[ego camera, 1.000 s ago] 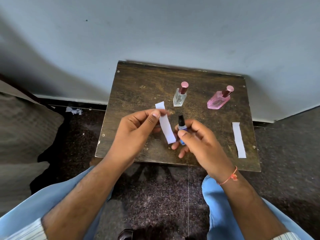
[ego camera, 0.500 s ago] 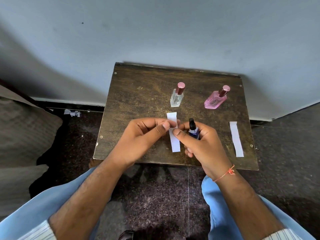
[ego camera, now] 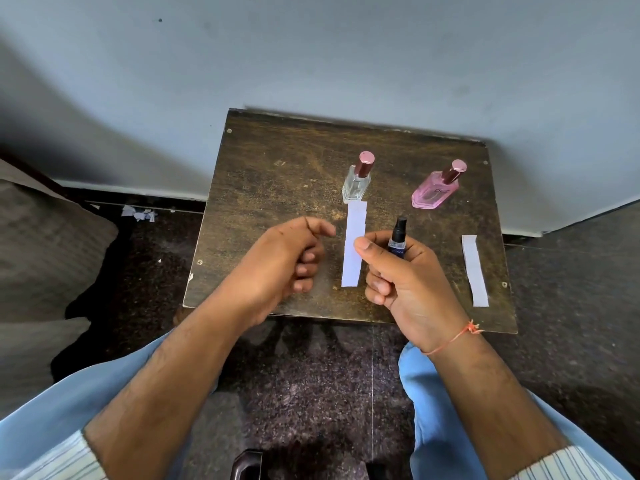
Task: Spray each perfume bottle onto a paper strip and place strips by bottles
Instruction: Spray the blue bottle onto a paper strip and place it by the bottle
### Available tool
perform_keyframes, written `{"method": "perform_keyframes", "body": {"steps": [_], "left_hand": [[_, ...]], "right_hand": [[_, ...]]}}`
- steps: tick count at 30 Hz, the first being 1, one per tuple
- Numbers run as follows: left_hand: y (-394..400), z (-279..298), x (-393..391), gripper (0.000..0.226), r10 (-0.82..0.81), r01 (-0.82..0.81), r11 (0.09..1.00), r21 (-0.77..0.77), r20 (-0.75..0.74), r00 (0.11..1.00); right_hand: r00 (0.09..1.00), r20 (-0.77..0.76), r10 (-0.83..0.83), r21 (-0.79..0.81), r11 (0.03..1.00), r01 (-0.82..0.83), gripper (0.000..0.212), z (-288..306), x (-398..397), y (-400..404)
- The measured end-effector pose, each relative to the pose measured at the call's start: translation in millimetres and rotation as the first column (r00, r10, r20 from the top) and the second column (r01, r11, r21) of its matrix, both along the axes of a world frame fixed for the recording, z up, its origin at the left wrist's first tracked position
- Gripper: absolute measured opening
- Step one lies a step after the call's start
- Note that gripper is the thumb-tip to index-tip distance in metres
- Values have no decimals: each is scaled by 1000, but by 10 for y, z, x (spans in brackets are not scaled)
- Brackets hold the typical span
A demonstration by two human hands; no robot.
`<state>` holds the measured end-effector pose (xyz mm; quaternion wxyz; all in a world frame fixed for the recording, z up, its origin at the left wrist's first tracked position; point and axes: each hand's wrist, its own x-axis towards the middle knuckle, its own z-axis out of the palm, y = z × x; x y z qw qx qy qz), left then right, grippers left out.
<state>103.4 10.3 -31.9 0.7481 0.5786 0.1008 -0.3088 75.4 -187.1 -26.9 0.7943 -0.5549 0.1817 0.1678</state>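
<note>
A small dark wooden table [ego camera: 277,188] carries a clear perfume bottle [ego camera: 356,181] with a rose cap and, to its right, a pink bottle [ego camera: 434,192]. A white paper strip [ego camera: 353,247] lies flat just in front of the clear bottle. My right hand [ego camera: 405,275] grips a small blue spray bottle [ego camera: 397,239] with a black nozzle, its thumb touching the strip's right edge. Left of the strip hovers my left hand [ego camera: 284,258], loosely curled and holding nothing. Another strip [ego camera: 475,270] lies near the table's right edge.
A pale blue wall stands right behind the table. Dark speckled floor surrounds it, with paper scraps [ego camera: 138,213] at the left baseboard. A grey cushion [ego camera: 38,244] sits far left. My knees in light blue trousers are below the table's front edge.
My left hand has let go of the strip, which now lies on the table in front of the clear bottle. The right hand has shifted slightly right, still holding the blue bottle.
</note>
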Motion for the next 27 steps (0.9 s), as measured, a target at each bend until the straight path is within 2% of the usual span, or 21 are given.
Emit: {"method": "perform_keyframes", "body": {"steps": [2, 4, 7, 10, 15, 20, 24, 27], "left_hand": [[8, 69, -47, 28, -135, 97, 976, 194, 196, 971], [5, 123, -75, 24, -175, 106, 972, 209, 345, 922], [8, 112, -75, 20, -83, -21, 978, 208, 479, 874], [24, 55, -65, 22, -54, -71, 970, 231, 494, 867], [34, 52, -36, 25, 34, -118, 977, 180, 416, 909], [26, 28, -10, 30, 70, -130, 980, 153, 347, 935], [7, 30, -21, 32, 11, -79, 981, 177, 357, 934], [11, 33, -25, 30, -34, -42, 980, 193, 374, 927]], "right_hand": [[1000, -1, -2, -15, 1000, 2, 17, -12, 17, 41], [1000, 12, 0, -42, 999, 1, 12, -19, 20, 72], [999, 34, 33, -77, 997, -30, 17, -34, -6, 93], [997, 45, 69, -103, 993, -64, 25, -31, -46, 107], [997, 6, 73, -34, 997, -73, 20, 26, -49, 62], [986, -112, 125, 274, 958, -91, 40, 83, -22, -30], [966, -141, 217, 517, 848, -115, 61, 107, -22, -76], [949, -124, 288, 666, 733, -135, 65, 74, -18, -99]]}}
